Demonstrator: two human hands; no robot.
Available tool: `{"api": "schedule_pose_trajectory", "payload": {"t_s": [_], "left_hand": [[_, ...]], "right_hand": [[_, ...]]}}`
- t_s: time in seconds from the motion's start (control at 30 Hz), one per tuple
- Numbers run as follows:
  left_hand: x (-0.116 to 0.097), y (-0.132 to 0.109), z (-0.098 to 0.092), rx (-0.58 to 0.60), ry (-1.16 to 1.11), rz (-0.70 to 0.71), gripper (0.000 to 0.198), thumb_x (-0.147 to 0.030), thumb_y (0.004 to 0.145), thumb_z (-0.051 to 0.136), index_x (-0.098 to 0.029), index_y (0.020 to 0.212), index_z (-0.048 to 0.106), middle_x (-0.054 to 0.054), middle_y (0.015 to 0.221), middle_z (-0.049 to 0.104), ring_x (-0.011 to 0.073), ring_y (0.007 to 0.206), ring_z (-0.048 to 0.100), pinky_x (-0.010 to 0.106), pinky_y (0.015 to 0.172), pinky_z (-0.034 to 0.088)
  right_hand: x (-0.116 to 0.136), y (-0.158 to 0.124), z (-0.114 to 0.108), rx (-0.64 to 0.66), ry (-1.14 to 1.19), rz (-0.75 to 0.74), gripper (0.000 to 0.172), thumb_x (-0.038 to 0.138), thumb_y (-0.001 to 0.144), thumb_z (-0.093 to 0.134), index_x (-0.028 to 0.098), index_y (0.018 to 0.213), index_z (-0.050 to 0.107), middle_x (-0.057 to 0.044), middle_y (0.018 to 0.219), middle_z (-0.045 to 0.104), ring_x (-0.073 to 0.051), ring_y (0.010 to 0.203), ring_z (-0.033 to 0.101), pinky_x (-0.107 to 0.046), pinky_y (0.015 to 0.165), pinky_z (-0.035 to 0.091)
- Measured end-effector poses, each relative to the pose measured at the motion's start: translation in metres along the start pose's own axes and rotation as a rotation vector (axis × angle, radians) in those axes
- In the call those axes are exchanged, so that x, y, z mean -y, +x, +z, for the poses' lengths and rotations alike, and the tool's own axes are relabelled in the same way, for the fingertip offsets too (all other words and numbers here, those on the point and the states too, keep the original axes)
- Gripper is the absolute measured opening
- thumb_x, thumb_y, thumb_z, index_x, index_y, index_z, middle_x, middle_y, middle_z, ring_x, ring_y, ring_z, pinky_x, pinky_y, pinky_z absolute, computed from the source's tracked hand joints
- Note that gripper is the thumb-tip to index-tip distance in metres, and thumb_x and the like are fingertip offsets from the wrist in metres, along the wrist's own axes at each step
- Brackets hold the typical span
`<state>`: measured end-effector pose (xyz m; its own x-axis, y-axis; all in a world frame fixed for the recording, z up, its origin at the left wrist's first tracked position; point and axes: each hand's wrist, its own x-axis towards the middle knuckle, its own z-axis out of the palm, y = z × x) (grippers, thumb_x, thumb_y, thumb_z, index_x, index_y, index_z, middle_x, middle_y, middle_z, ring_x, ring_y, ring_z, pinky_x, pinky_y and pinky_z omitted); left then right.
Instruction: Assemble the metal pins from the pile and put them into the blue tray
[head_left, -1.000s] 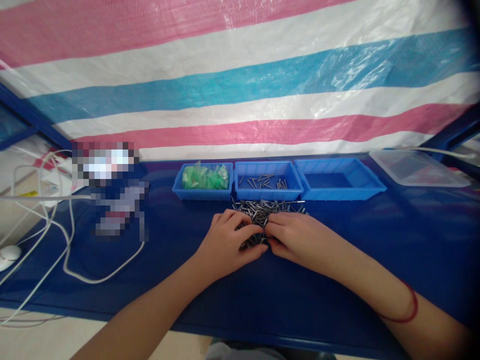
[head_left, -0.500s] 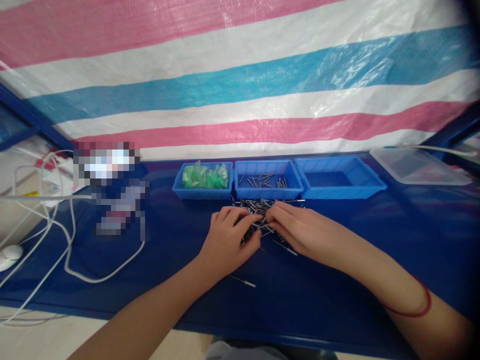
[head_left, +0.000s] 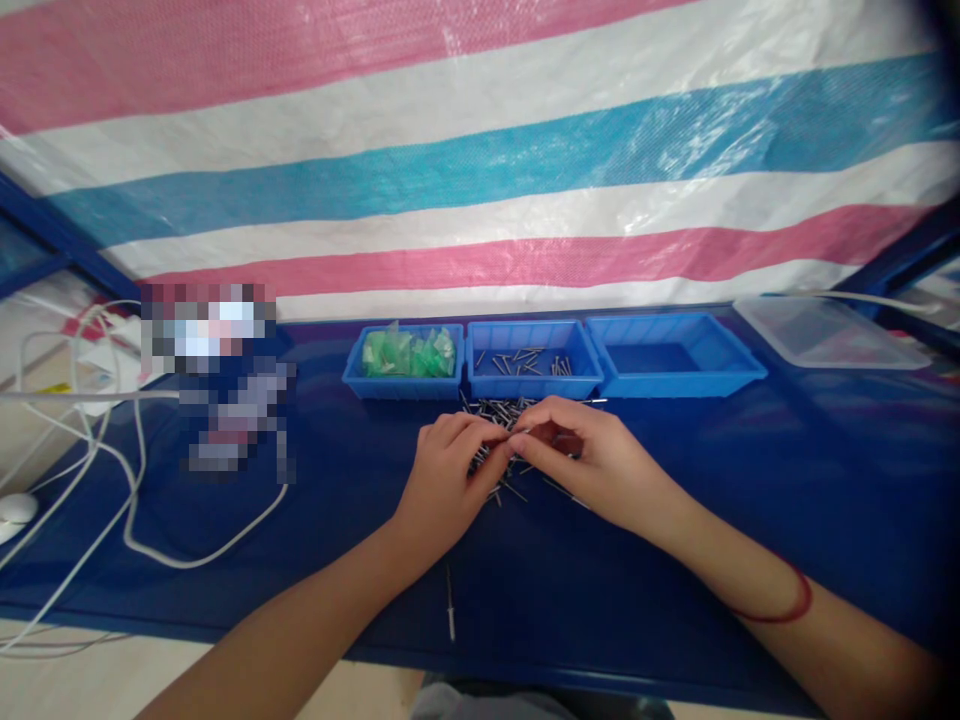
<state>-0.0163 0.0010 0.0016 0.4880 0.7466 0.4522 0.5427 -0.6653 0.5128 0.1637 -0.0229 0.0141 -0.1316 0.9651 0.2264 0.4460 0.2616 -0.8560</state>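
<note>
Over a pile of blind rivets [head_left: 514, 410], the fingertips of my two hands meet. My left hand [head_left: 454, 470] has thumb and forefinger closed together; what sits between them is mostly hidden. Thumb and forefinger of my right hand [head_left: 589, 455] pinch a thin, light sliver, seemingly a blind rivet, partly covered by the fingers. Several rivets stick out below the hands on the blue table. A single rivet [head_left: 451, 612] lies apart, nearer the front edge, its thin mandrel pointing away from me.
Behind the pile stand three blue bins: one with green packets [head_left: 409, 352], a middle bin [head_left: 534, 384] with several rivets, and a right bin [head_left: 679, 383]. A clear plastic lid [head_left: 825, 335] lies at back right. White cables [head_left: 142, 480] run along the left.
My right hand has turned and moved left, bringing its fingertips to the left hand's. My left thumb and forefinger have closed. The single rivet has shifted left and nearer, and swung round.
</note>
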Motion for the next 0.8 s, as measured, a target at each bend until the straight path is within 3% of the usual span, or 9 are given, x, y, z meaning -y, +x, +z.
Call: {"api": "schedule_pose_trajectory", "payload": {"t_s": [0.23, 0.53, 0.7, 0.8], "left_hand": [[0.001, 0.001, 0.001, -0.018, 0.002, -0.019, 0.007, -0.026, 0.089, 0.062, -0.019, 0.089, 0.063, 0.002, 0.089, 0.068, 0.0174, 0.089, 0.060, 0.032, 0.079, 0.041], [0.001, 0.001, -0.004, -0.093, -0.059, 0.000, 0.006, -0.023, 0.089, 0.060, -0.019, 0.093, 0.063, 0.004, 0.090, 0.066, 0.0166, 0.088, 0.060, 0.030, 0.079, 0.044], [0.000, 0.002, -0.007, -0.084, -0.083, -0.009, 0.010, -0.027, 0.091, 0.056, -0.018, 0.092, 0.060, 0.005, 0.090, 0.065, 0.0165, 0.087, 0.060, 0.029, 0.078, 0.045], [0.000, 0.002, -0.010, -0.099, -0.085, -0.039, 0.014, -0.027, 0.092, 0.053, -0.018, 0.102, 0.058, 0.004, 0.089, 0.063, 0.0158, 0.084, 0.060, 0.029, 0.078, 0.044]], "right_hand": [[-0.001, -0.001, 0.005, -0.057, 0.161, 0.063, 0.019, 0.037, 0.082, 0.063, 0.019, 0.086, 0.065, -0.006, 0.085, 0.069, -0.018, 0.073, 0.064, -0.030, 0.065, 0.053], [0.000, 0.000, 0.001, -0.007, 0.189, 0.053, 0.016, 0.034, 0.084, 0.061, 0.019, 0.090, 0.066, -0.007, 0.089, 0.067, -0.019, 0.080, 0.063, -0.031, 0.066, 0.051], [0.001, 0.002, -0.005, 0.008, -0.008, -0.082, 0.016, 0.031, 0.089, 0.056, 0.020, 0.092, 0.068, -0.006, 0.089, 0.066, -0.017, 0.078, 0.061, -0.030, 0.063, 0.048], [-0.002, 0.010, -0.012, -0.112, -0.183, -0.233, 0.017, 0.028, 0.092, 0.054, 0.020, 0.093, 0.068, -0.006, 0.091, 0.067, -0.018, 0.083, 0.061, -0.032, 0.072, 0.048]]}}
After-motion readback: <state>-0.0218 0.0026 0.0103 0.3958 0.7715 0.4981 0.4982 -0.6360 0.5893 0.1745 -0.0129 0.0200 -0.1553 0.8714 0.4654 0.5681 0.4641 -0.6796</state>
